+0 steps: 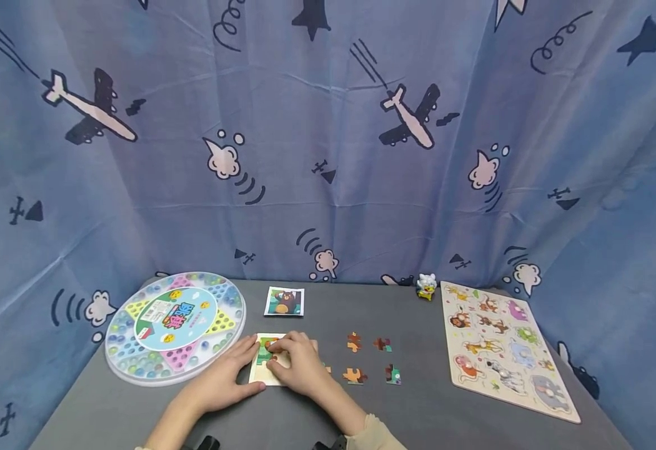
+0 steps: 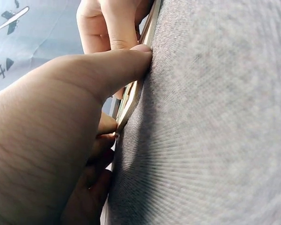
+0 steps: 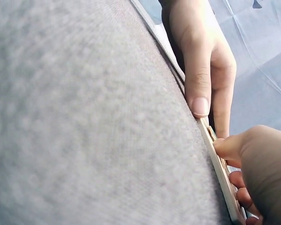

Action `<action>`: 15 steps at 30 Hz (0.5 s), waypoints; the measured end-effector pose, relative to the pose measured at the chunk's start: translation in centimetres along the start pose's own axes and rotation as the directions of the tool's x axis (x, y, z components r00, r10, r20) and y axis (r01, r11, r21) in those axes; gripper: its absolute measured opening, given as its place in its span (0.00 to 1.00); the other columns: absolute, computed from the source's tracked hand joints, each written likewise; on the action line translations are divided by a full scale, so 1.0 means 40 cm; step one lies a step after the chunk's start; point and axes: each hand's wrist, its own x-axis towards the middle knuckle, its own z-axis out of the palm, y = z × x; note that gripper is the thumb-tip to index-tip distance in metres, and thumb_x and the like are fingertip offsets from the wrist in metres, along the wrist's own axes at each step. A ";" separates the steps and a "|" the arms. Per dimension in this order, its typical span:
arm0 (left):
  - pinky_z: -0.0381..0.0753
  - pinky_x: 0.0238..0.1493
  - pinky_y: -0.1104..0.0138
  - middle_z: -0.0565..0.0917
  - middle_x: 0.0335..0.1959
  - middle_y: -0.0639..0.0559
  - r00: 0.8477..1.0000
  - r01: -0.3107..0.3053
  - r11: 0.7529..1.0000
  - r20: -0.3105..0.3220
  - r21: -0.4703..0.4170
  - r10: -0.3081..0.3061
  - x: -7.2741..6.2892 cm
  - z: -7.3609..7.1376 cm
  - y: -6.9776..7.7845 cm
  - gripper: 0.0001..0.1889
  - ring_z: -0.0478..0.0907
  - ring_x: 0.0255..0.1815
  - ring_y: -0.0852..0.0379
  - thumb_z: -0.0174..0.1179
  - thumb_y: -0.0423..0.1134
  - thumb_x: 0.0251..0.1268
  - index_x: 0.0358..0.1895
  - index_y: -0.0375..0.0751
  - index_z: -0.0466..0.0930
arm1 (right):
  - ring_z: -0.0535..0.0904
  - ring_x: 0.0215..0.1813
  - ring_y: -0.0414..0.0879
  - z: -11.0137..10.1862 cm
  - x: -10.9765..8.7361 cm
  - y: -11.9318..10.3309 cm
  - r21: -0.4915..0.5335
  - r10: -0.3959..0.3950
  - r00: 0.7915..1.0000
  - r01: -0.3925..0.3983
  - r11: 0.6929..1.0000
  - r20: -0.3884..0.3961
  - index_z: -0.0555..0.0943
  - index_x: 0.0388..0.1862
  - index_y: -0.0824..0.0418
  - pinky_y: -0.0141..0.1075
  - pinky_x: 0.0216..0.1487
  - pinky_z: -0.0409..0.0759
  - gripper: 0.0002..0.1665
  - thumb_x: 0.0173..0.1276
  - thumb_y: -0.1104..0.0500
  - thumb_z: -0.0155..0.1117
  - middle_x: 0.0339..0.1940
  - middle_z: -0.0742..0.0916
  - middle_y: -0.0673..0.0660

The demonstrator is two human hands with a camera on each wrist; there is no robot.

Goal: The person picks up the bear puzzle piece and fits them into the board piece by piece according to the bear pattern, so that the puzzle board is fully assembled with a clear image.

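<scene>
Your left hand (image 1: pixel 221 378) touches the board (image 1: pixel 258 376) on the table (image 1: pixel 446 419), thumb and fingers apart. Your right hand (image 1: pixel 298 364) bends its fingers over it; I can't tell if they pinch anything.

Location type: tabletop play area, building type indeterminate. Indicators: blue curtain (image 1: pixel 333 144) (airplane-and-star print) behind a gray surface (image 1: pixel 418 415) that carries jigsaw pieces (image 1: pixel 353 375), a Chinese checkers board (image 1: pixel 175 325) and an animal puzzle board (image 1: pixel 502 345).
</scene>
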 end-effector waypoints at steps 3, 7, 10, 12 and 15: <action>0.59 0.80 0.37 0.61 0.83 0.31 1.000 0.008 1.000 0.013 0.004 -0.008 -0.001 -0.003 0.012 0.48 0.56 0.84 0.31 0.68 0.61 0.70 0.79 0.27 0.65 | 0.78 0.48 0.40 0.001 0.000 0.003 0.002 0.000 1.000 0.000 1.000 -0.009 0.92 0.46 0.55 0.36 0.48 0.64 0.11 0.66 0.55 0.76 0.44 0.87 0.48; 0.59 0.80 0.37 0.60 0.83 0.32 0.999 0.020 1.000 0.043 0.023 -0.021 -0.005 -0.011 0.032 0.46 0.55 0.84 0.30 0.67 0.58 0.71 0.79 0.27 0.64 | 0.78 0.47 0.40 0.002 0.000 0.007 -0.007 -0.003 1.000 0.003 1.000 -0.008 0.92 0.47 0.54 0.36 0.48 0.64 0.11 0.66 0.55 0.76 0.44 0.87 0.48; 0.60 0.80 0.37 0.62 0.83 0.34 0.998 0.025 0.998 0.060 0.057 -0.028 -0.010 -0.017 0.047 0.44 0.56 0.83 0.29 0.68 0.55 0.72 0.79 0.28 0.65 | 0.77 0.46 0.39 0.001 0.000 0.006 -0.007 -0.004 1.000 0.004 1.000 -0.003 0.92 0.47 0.54 0.36 0.47 0.64 0.11 0.67 0.55 0.76 0.44 0.87 0.48; 0.61 0.80 0.37 0.63 0.83 0.35 0.997 0.032 0.996 0.066 0.079 -0.037 -0.014 -0.019 0.055 0.43 0.57 0.83 0.29 0.68 0.54 0.72 0.79 0.28 0.66 | 0.77 0.46 0.39 0.000 0.000 0.004 0.001 -0.001 1.000 0.001 1.000 0.002 0.92 0.47 0.54 0.37 0.48 0.64 0.11 0.68 0.55 0.76 0.44 0.87 0.48; 0.62 0.79 0.37 0.64 0.83 0.36 0.997 0.044 0.994 0.065 0.102 -0.051 -0.021 -0.020 0.062 0.42 0.58 0.83 0.29 0.69 0.53 0.72 0.79 0.29 0.67 | 0.76 0.45 0.38 0.003 -0.001 0.002 0.012 0.005 1.000 -0.005 1.000 0.007 0.92 0.48 0.54 0.37 0.48 0.64 0.11 0.68 0.55 0.76 0.44 0.87 0.47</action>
